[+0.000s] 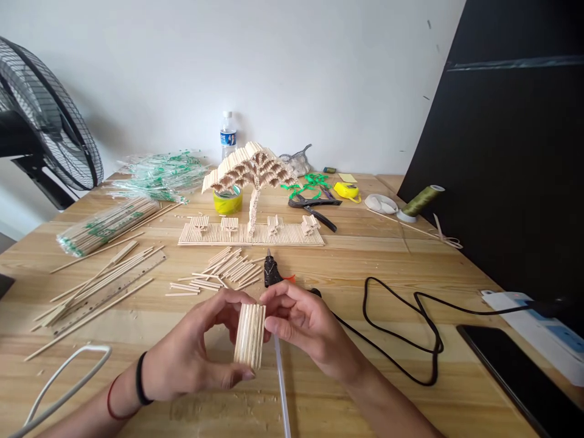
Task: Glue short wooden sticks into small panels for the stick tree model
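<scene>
My left hand (pixel 196 353) and my right hand (pixel 303 325) together hold a small panel of short wooden sticks glued side by side (pixel 250 336), upright above the wooden table (pixel 387 261). The left thumb and fingers pinch its left edge and bottom. The right fingers grip its top right edge. A black glue gun (pixel 272 272) lies just beyond the hands, with a clear glue stick (pixel 281 389) trailing toward me. Cut stick pieces (pixel 223 271) lie in a loose pile behind it. Farther back stands a stick-built tree on a slatted base (pixel 250 234).
Bundles of long sticks (pixel 107 225) and loose sticks with a ruler (pixel 98 289) lie at left. A black cord (pixel 410 328) loops at right beside a phone (pixel 524 380). Pliers (pixel 319 213), yellow tape (pixel 227 201), a thread spool (pixel 422 201), a bottle (pixel 227 135) and a fan (pixel 41 121) stand at the back.
</scene>
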A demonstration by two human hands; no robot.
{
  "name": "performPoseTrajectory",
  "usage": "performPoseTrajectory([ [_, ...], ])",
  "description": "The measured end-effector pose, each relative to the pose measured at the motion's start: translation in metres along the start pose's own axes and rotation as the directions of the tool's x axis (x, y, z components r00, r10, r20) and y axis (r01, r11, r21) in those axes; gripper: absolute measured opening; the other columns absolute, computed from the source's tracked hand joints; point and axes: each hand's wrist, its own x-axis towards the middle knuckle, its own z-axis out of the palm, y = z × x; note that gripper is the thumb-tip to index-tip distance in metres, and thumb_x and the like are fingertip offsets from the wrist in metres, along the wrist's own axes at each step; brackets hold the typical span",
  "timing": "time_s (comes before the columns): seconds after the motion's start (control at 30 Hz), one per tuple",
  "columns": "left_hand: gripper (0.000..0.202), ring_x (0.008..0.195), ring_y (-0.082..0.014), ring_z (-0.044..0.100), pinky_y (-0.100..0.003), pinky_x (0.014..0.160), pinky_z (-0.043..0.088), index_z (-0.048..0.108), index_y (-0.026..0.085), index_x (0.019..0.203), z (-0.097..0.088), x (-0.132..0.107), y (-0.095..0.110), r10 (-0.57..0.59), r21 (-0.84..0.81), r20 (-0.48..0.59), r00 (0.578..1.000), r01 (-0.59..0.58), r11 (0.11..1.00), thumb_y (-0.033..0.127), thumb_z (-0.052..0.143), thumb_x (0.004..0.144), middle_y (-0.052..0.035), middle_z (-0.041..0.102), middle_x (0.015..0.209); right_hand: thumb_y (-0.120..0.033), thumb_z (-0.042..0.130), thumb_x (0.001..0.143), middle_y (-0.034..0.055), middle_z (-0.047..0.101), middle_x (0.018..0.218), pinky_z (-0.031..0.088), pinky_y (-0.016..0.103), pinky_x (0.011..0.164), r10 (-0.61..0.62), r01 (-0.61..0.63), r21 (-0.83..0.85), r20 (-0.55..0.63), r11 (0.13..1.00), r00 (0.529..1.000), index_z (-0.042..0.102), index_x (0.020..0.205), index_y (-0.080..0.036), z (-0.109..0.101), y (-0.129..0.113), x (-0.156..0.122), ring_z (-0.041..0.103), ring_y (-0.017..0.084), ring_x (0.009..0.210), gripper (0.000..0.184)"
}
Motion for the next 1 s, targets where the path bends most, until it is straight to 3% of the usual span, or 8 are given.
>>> performPoseTrajectory([
  [0.1,0.061,0.111,-0.0273,0.069,-0.035,0.09,0.056,0.059,0.028,0.132,0.002,-0.001,0.001,0.029,0.086,-0.097,0.995,-0.02,0.996,0.023,0.09,0.079,-0.0087,0.069,0.121,-0.024,0.09,0.085,0.0036,0.076,0.109,0.058,0.029,0.088,0.0,0.002,-0.028,0.066,1.0,0.998,0.068,0.124,-0.023,0.001,-0.002,-0.003,0.073,0.015,0.096,0.044],
  [0.23,0.06,0.106,-0.0258,0.07,-0.035,0.089,0.057,0.057,0.027,0.134,0.001,-0.002,0.001,0.06,0.178,-0.126,0.99,-0.037,0.983,0.026,0.087,0.083,-0.0084,0.07,0.119,-0.017,0.091,0.082,0.0016,0.073,0.115,0.057,0.029,0.091,-0.03,0.039,-0.096,0.099,0.995,0.995,0.064,0.138,-0.029,0.0,0.0,-0.005,0.072,0.015,0.098,0.064],
  [0.47,0.063,0.096,-0.0218,0.068,-0.035,0.085,0.056,0.054,0.028,0.139,-0.002,-0.002,0.0,0.13,0.364,-0.151,0.98,-0.068,0.929,0.029,0.085,0.084,-0.006,0.07,0.117,-0.024,0.081,0.092,0.0027,0.075,0.118,0.059,0.035,0.095,-0.103,0.126,-0.306,0.091,0.944,0.991,0.057,0.149,-0.033,-0.003,-0.004,-0.006,0.073,0.019,0.104,0.062],
  [0.6,0.059,0.101,-0.0232,0.067,-0.036,0.086,0.055,0.056,0.025,0.134,-0.003,-0.001,0.0,0.097,0.379,-0.199,0.975,-0.015,0.925,0.029,0.084,0.083,-0.0068,0.068,0.118,-0.027,0.064,0.104,0.0023,0.076,0.103,0.06,0.034,0.089,-0.21,0.155,-0.552,-0.037,0.819,0.977,0.066,0.133,-0.028,-0.006,-0.012,-0.008,0.074,0.018,0.096,0.029],
  [0.7,0.055,0.103,-0.0241,0.067,-0.035,0.085,0.055,0.058,0.023,0.13,-0.004,0.0,0.002,0.087,0.338,-0.219,0.972,-0.008,0.941,0.029,0.084,0.082,-0.007,0.067,0.117,-0.026,0.058,0.106,0.0001,0.073,0.092,0.06,0.03,0.081,-0.304,0.212,-0.632,-0.039,0.746,0.952,0.071,0.117,-0.027,-0.007,-0.014,-0.008,0.073,0.015,0.086,0.016],
  [0.8,0.052,0.104,-0.025,0.067,-0.034,0.085,0.055,0.059,0.022,0.126,-0.004,0.002,0.004,0.067,0.274,-0.225,0.972,-0.003,0.962,0.03,0.083,0.081,-0.007,0.067,0.114,-0.021,0.063,0.101,0.001,0.073,0.097,0.061,0.03,0.082,-0.364,0.271,-0.69,0.012,0.671,0.931,0.069,0.119,-0.026,-0.007,-0.01,-0.007,0.073,0.016,0.087,0.02],
  [0.87,0.051,0.107,-0.0259,0.067,-0.035,0.085,0.055,0.058,0.021,0.126,-0.002,0.003,0.004,0.047,0.223,-0.224,0.973,0.005,0.975,0.031,0.083,0.082,-0.0078,0.067,0.115,-0.015,0.069,0.095,0.0021,0.073,0.102,0.062,0.031,0.085,-0.422,0.332,-0.737,0.071,0.588,0.904,0.066,0.127,-0.025,-0.004,-0.005,-0.007,0.073,0.016,0.088,0.033],
  [1.0,0.051,0.102,-0.0241,0.068,-0.036,0.087,0.054,0.053,0.022,0.127,0.006,0.004,0.002,0.003,0.145,-0.216,0.976,0.029,0.989,0.031,0.081,0.085,-0.007,0.068,0.112,-0.006,0.07,0.091,0.0047,0.074,0.099,0.064,0.031,0.083,-0.584,0.497,-0.801,0.238,0.334,0.776,0.061,0.132,-0.022,0.005,0.005,-0.006,0.074,0.018,0.087,0.044],
])
